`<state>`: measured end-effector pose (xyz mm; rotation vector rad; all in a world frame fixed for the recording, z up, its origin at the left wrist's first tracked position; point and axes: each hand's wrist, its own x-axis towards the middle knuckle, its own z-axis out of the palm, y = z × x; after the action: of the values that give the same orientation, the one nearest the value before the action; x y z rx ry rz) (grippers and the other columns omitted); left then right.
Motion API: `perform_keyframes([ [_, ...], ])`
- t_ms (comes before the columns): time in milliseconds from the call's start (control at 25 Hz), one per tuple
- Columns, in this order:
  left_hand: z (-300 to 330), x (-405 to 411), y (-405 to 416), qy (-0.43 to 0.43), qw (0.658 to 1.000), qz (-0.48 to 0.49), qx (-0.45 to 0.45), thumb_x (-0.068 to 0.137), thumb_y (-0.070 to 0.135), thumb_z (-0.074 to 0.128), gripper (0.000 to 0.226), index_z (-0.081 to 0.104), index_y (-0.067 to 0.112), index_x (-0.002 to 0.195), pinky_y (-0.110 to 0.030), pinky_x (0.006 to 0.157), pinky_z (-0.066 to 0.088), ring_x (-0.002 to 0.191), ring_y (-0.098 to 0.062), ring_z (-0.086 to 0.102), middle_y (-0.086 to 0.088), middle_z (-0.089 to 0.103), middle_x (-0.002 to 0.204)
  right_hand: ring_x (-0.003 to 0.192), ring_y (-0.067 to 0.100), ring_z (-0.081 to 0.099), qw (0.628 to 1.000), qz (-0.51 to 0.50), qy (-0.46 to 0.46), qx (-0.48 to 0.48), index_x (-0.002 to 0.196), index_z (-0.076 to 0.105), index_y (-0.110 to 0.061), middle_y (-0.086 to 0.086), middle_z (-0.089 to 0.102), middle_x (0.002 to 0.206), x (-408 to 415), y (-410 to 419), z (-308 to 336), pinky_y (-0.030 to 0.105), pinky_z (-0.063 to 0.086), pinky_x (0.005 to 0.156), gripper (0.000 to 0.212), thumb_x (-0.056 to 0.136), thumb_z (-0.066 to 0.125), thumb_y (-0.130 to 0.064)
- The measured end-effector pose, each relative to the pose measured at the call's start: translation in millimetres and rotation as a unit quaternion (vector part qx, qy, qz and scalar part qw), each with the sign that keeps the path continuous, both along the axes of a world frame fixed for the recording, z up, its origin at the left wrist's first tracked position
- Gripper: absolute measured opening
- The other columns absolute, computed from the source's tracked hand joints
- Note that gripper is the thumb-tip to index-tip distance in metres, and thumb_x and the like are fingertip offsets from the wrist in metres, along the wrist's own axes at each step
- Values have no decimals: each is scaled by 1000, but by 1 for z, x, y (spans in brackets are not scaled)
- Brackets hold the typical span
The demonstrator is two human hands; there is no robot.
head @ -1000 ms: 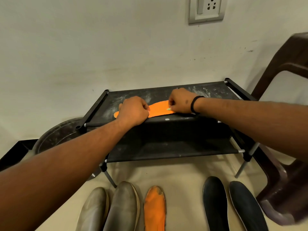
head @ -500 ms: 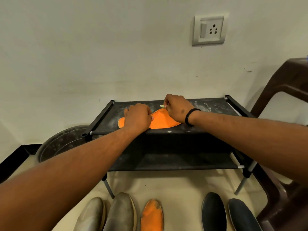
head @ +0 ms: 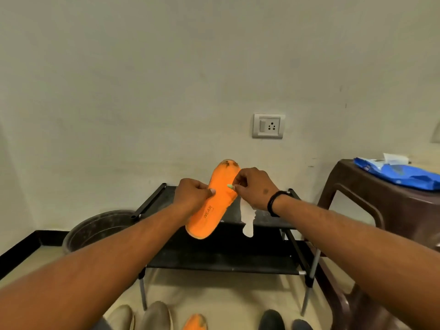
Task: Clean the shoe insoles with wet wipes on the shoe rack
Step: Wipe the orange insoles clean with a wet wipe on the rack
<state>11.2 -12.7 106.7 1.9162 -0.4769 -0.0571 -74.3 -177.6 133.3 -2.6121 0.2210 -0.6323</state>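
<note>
An orange insole [head: 214,203] with "WEAR" printed on it is held up above the black shoe rack [head: 221,248], dirty toe end pointing up. My left hand [head: 192,197] grips its left edge. My right hand [head: 256,186] pinches its right edge, and a white wet wipe [head: 247,216] hangs down below this hand. A blue wet-wipes pack [head: 397,173] lies on the brown plastic stool [head: 381,210] at the right.
A second orange insole [head: 196,322] lies on the floor between grey insoles [head: 152,316] and dark insoles [head: 271,320]. A dark round tub [head: 95,228] stands left of the rack. A wall socket [head: 268,126] is above.
Both hands have lifted the orange insole off the rack's top shelf and turned it upright. The view has tilted up, showing the stool top with the wipes pack.
</note>
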Motion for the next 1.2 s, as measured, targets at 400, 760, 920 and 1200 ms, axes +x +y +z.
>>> perform_keyframes([
  [400, -80, -102, 22, 277, 959, 19, -50, 79, 8, 80, 29, 66, -2, 103, -50, 85, 57, 93, -35, 68, -21, 70, 101, 59, 18, 50, 935, -162, 10, 315, 57, 61, 0, 24, 70, 85, -94, 41, -101, 30, 44, 53, 31, 87, 61, -9],
  [760, -228, -145, 25, 357, 920, 158, 27, 77, 2, 78, 26, 65, -3, 98, -44, 86, 57, 94, -32, 68, -19, 70, 102, 92, 28, 62, 842, -247, 99, 470, 97, 61, -19, 9, 68, 100, -138, 118, -253, 35, 53, 79, 9, 89, 59, -16],
  [920, -296, -154, 22, 430, 885, 179, 6, 80, 0, 74, 23, 61, -3, 99, -40, 80, 53, 88, -30, 62, -18, 66, 99, 87, 27, 61, 840, -233, 223, 436, 98, 55, -13, 8, 62, 94, -140, 107, -287, 31, 47, 68, 15, 84, 57, -17],
  [1200, -374, -150, 2, 485, 852, 198, -6, 85, 2, 70, 19, 70, -5, 103, -39, 76, 50, 85, -29, 60, -18, 68, 99, 69, 23, 60, 786, -252, 393, 406, 84, 62, -3, 11, 60, 80, -146, 86, -362, 25, 45, 53, 8, 76, 65, -5],
])
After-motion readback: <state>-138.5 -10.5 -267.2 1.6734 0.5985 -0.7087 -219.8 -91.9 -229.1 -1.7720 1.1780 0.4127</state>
